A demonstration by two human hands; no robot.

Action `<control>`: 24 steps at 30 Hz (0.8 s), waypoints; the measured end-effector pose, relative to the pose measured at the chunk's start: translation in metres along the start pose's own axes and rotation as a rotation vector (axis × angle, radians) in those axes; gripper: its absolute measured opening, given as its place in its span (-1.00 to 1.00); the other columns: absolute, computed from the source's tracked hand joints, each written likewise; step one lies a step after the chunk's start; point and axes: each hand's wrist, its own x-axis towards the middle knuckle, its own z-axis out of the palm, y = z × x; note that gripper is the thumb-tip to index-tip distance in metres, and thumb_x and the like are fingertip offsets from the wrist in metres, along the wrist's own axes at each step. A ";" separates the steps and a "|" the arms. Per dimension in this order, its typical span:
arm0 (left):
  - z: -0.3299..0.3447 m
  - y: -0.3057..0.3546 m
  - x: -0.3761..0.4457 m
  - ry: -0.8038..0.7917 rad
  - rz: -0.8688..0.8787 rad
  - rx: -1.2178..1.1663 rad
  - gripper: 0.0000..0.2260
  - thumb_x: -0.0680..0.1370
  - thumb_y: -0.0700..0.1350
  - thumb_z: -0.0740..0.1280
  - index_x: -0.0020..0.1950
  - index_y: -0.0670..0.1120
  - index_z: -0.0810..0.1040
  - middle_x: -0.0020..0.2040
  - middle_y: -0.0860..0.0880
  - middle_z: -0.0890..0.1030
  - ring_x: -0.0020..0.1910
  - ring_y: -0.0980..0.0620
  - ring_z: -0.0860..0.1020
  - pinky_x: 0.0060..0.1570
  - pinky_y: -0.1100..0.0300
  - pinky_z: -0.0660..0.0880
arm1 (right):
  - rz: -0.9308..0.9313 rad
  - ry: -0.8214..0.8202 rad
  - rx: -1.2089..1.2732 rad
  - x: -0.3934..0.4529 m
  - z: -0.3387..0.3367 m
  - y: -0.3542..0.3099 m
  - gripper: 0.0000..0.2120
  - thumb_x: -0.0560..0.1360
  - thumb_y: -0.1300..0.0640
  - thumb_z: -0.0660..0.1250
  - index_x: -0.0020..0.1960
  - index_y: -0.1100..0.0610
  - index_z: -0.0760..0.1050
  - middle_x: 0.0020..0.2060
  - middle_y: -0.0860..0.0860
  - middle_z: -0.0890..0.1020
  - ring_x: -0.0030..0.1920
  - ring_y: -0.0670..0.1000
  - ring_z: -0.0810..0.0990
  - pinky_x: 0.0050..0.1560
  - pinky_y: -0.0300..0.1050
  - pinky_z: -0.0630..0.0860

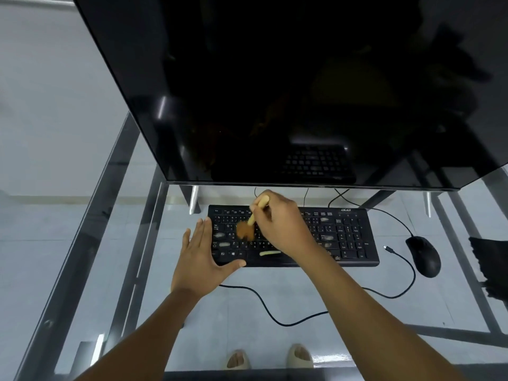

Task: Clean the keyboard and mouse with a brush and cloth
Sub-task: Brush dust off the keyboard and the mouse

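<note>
Head view: no container shows here. The keyboard (293,237), black, lies flat on a glass table (90,270) just below the frame's centre, its long side running from 9 to 3 o'clock. The right hand (277,224) is clenched around the pale handle of a brush (251,221); the handle tilts up toward 12 o'clock and the brown bristles, blurred, press on the keys in the keyboard's left half. The left hand (199,257) lies flat with straight fingers at the keyboard's 9 o'clock end, grasping nothing; its thumb runs along the front edge and its fingertips reach the left edge. A pale yellowish streak (270,253) sits on the bottom key row, just below the right wrist.

The mouse (424,255), black, rests on the glass at 3 o'clock from the keyboard, near it but apart. A thin black cable (264,303) loops across the glass at 6 o'clock from the keyboard, and a loose plug end (387,247) lies between keyboard and mouse. A dark cloth (488,265) lies at the frame's right edge, past the mouse.

A large dark monitor (275,78) fills the upper frame at 12 o'clock, its screen reflecting the keyboard. The table has a grey metal frame. Through the glass show a pale tiled floor and 2 feet in pale slippers (270,358) at 6 o'clock.
</note>
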 end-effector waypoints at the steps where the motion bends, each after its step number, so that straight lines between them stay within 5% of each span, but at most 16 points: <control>1: 0.000 0.001 0.000 0.001 -0.002 -0.005 0.09 0.30 0.52 0.21 0.58 -0.11 -0.09 0.58 -0.01 0.01 0.45 0.30 -0.29 0.48 0.15 -0.28 | -0.034 0.088 -0.031 0.002 0.001 0.000 -0.91 0.59 0.17 0.27 -0.04 0.18 0.50 -0.18 -0.02 0.63 -0.25 -0.14 0.60 -0.25 -0.21 0.54; 3: -0.001 0.002 0.000 -0.002 -0.009 -0.011 0.09 0.30 0.51 0.24 0.58 -0.10 -0.09 0.59 -0.01 0.01 0.46 0.28 -0.27 0.48 0.15 -0.28 | -0.052 0.184 0.006 0.007 0.001 -0.002 -0.94 0.59 0.19 0.28 -0.02 0.17 0.51 -0.15 -0.03 0.61 -0.21 -0.11 0.59 -0.21 -0.26 0.52; 7: -0.003 0.003 -0.001 -0.008 -0.037 -0.035 0.08 0.31 0.48 0.28 0.58 -0.06 -0.11 0.59 0.04 -0.04 0.42 0.30 -0.36 0.46 0.18 -0.30 | 0.009 0.004 0.024 0.011 0.011 -0.007 -0.92 0.60 0.16 0.27 0.00 0.16 0.51 -0.17 -0.06 0.64 -0.19 -0.13 0.61 -0.19 -0.27 0.52; 11: 0.000 0.000 -0.001 0.013 0.014 -0.019 0.08 0.32 0.50 0.26 0.58 -0.09 -0.09 0.59 0.02 -0.01 0.47 0.28 -0.31 0.45 0.21 -0.34 | -0.018 0.175 0.075 0.015 0.015 -0.010 -0.94 0.58 0.22 0.28 0.01 0.16 0.52 -0.15 -0.10 0.58 -0.20 -0.18 0.57 -0.20 -0.38 0.48; 15: -0.002 -0.001 0.001 0.017 0.018 -0.021 0.07 0.33 0.47 0.28 0.58 -0.11 -0.07 0.56 0.05 -0.04 0.38 0.39 -0.41 0.46 0.17 -0.31 | 0.029 0.000 0.059 0.013 0.020 -0.014 -0.94 0.58 0.23 0.26 0.02 0.17 0.50 -0.18 -0.07 0.64 -0.21 -0.19 0.60 -0.18 -0.28 0.53; 18: -0.001 -0.003 0.000 0.000 0.020 -0.014 0.08 0.32 0.50 0.25 0.58 -0.11 -0.07 0.59 -0.01 0.02 0.48 0.26 -0.29 0.47 0.16 -0.31 | 0.021 0.153 0.057 0.008 0.012 -0.009 -0.96 0.58 0.22 0.27 0.00 0.16 0.50 -0.19 -0.19 0.57 -0.24 -0.25 0.56 -0.25 -0.40 0.44; 22: -0.001 -0.005 0.000 0.009 0.030 -0.024 0.07 0.31 0.49 0.26 0.58 -0.11 -0.06 0.58 -0.01 0.03 0.42 0.34 -0.36 0.44 0.22 -0.34 | 0.121 -0.021 0.175 -0.012 -0.002 0.001 -0.94 0.57 0.21 0.29 -0.06 0.10 0.52 -0.27 -0.03 0.68 -0.24 -0.08 0.68 -0.19 -0.09 0.64; 24: -0.001 -0.009 0.001 -0.004 0.034 -0.033 0.07 0.31 0.51 0.25 0.58 -0.09 -0.05 0.58 0.00 0.06 0.49 0.26 -0.27 0.47 0.17 -0.30 | 0.074 0.010 0.056 -0.022 -0.007 0.012 -0.97 0.57 0.19 0.31 -0.03 0.11 0.53 -0.26 -0.05 0.65 -0.25 -0.16 0.64 -0.25 -0.24 0.57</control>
